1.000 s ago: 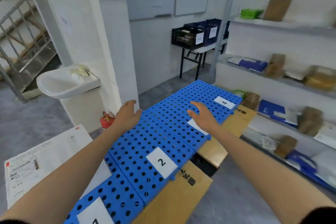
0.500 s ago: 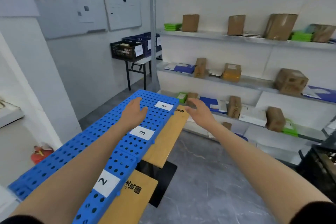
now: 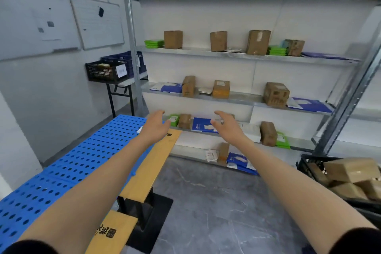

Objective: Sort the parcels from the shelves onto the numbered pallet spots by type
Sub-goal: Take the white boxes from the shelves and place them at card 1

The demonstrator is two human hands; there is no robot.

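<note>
A metal shelf rack (image 3: 243, 55) fills the wall ahead, with brown cardboard boxes (image 3: 173, 39), green packets (image 3: 154, 43) and blue flat mailers (image 3: 309, 104) spread over its levels. On the left a blue perforated pallet (image 3: 90, 150) lies on wooden benches (image 3: 152, 165); my arm hides its number labels. My left hand (image 3: 154, 126) and my right hand (image 3: 225, 125) are stretched forward, both open and empty, in front of the lower shelf. Between them sit a small brown box (image 3: 184, 121) and a blue mailer (image 3: 203, 125).
A black crate (image 3: 309, 168) with brown boxes (image 3: 352, 171) stands at the right edge. A black basket (image 3: 103, 71) and a blue one sit on a folding table at the back left under whiteboards (image 3: 97, 20). Grey floor lies between bench and rack.
My view has swung right, from the pallet and sink to the shelf rack. Both hands stay open and have risen from over the pallet toward the lower shelf.
</note>
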